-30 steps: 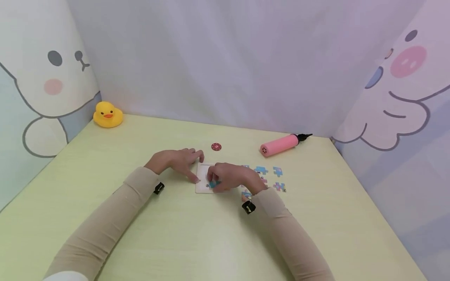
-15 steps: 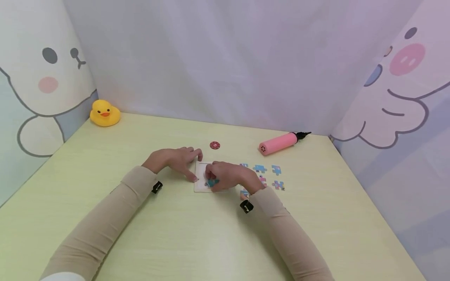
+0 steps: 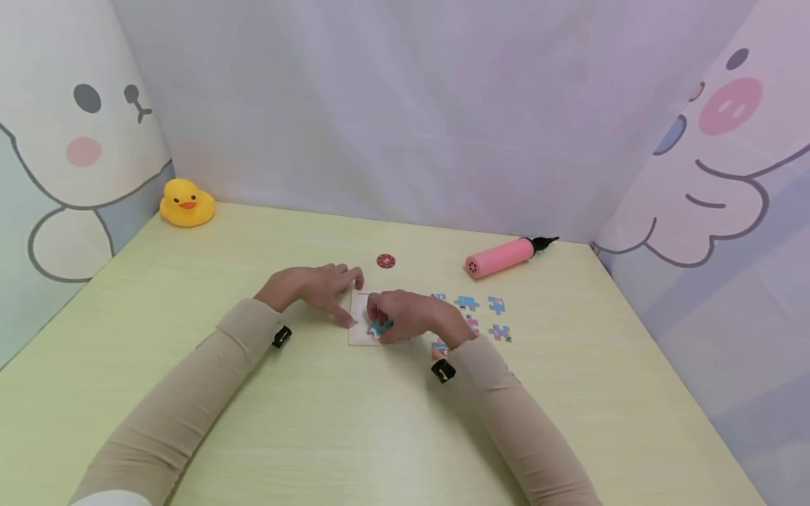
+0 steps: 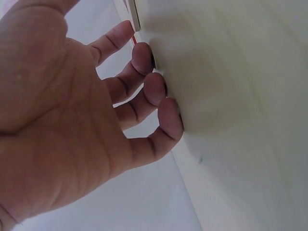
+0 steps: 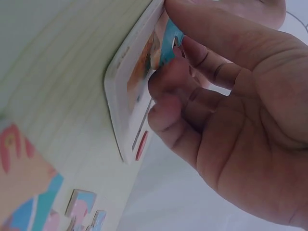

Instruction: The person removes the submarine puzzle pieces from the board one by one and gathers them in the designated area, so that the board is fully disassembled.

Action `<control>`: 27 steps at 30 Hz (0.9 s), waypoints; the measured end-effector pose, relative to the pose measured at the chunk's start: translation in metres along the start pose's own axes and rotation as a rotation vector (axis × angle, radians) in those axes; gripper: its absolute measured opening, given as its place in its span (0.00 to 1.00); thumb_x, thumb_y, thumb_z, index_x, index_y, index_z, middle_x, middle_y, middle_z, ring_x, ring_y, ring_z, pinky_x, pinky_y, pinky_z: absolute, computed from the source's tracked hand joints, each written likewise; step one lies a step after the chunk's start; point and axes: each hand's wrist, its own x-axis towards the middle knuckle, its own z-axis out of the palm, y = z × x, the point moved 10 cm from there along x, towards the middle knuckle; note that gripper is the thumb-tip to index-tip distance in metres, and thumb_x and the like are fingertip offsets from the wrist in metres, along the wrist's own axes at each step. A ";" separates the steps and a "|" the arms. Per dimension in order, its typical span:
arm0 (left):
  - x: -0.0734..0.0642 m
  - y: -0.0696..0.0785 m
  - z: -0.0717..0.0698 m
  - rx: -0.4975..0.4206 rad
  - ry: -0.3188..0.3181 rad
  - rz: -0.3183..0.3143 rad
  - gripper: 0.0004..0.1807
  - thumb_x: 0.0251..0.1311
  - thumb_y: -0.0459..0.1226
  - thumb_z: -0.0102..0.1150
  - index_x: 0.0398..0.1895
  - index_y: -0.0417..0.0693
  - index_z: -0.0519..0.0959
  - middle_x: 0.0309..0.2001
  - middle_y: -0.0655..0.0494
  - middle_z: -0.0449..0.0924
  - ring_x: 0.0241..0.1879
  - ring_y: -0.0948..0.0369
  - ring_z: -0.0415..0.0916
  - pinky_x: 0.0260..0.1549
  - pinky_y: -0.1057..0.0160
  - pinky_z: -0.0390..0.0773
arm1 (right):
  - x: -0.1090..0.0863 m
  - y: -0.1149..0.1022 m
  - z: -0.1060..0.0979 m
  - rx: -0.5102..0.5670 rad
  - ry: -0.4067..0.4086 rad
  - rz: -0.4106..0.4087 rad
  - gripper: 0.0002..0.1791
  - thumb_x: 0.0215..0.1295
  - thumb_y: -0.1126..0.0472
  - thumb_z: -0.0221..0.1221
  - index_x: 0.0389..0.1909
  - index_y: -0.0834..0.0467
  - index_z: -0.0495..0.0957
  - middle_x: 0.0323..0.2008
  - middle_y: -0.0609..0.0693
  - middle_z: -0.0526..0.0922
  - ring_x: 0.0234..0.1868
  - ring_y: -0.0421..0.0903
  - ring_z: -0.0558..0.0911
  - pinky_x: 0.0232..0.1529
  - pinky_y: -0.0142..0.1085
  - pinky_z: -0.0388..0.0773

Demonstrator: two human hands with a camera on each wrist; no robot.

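My right hand (image 3: 408,315) pinches a teal jigsaw puzzle piece (image 3: 380,328) low over a thin white puzzle board (image 3: 358,337). The right wrist view shows the piece (image 5: 169,42) between thumb and fingers, tilted over the board (image 5: 115,89), which has a brown printed area inside its raised rim. At the board's left side rests my left hand (image 3: 319,289), thumb at the edge and fingers spread, holding nothing. In the left wrist view that hand's fingertips (image 4: 168,113) are bent down onto the table. The right hand hides much of the board from the head camera.
Several loose puzzle pieces (image 3: 467,303) lie right of the board, some partly behind the right wrist. Beyond the board is a red round chip (image 3: 386,261). A pink hand pump (image 3: 503,258) lies at the back right, and a yellow rubber duck (image 3: 186,204) sits in the far left corner.
The teal piece has turned slightly in the right fingers, and more of it shows. The left hand keeps its place at the board's edge. The head view has shifted a little.
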 end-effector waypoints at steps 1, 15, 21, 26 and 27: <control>0.000 0.000 0.000 0.000 0.001 0.001 0.37 0.54 0.57 0.70 0.59 0.52 0.64 0.49 0.50 0.69 0.52 0.50 0.66 0.52 0.48 0.69 | 0.000 0.000 0.000 0.003 0.000 0.003 0.20 0.62 0.62 0.69 0.50 0.56 0.70 0.39 0.48 0.76 0.42 0.44 0.74 0.47 0.33 0.72; -0.002 0.000 -0.001 0.001 0.002 -0.014 0.38 0.54 0.57 0.71 0.60 0.52 0.64 0.49 0.50 0.69 0.51 0.50 0.66 0.52 0.48 0.69 | -0.013 0.001 -0.014 0.054 0.004 -0.064 0.05 0.73 0.65 0.55 0.42 0.52 0.77 0.37 0.45 0.78 0.36 0.42 0.75 0.40 0.33 0.73; -0.001 0.004 -0.001 -0.005 -0.008 -0.007 0.39 0.54 0.58 0.70 0.60 0.52 0.63 0.49 0.50 0.69 0.52 0.50 0.67 0.52 0.48 0.69 | -0.030 0.011 -0.026 0.088 0.048 -0.079 0.07 0.72 0.65 0.56 0.42 0.50 0.78 0.36 0.44 0.80 0.36 0.42 0.78 0.39 0.35 0.76; -0.001 0.001 0.001 -0.008 -0.014 -0.026 0.39 0.54 0.58 0.70 0.60 0.53 0.63 0.50 0.50 0.69 0.52 0.50 0.66 0.52 0.48 0.69 | -0.039 0.022 -0.023 0.125 0.025 -0.064 0.07 0.73 0.64 0.57 0.43 0.48 0.80 0.35 0.46 0.80 0.32 0.46 0.79 0.35 0.36 0.76; -0.001 0.000 0.001 -0.007 -0.012 -0.028 0.39 0.54 0.58 0.70 0.60 0.53 0.63 0.50 0.50 0.69 0.52 0.50 0.66 0.52 0.48 0.69 | -0.040 0.024 -0.022 0.128 0.021 -0.059 0.07 0.73 0.63 0.57 0.44 0.48 0.80 0.35 0.46 0.80 0.32 0.47 0.80 0.35 0.36 0.76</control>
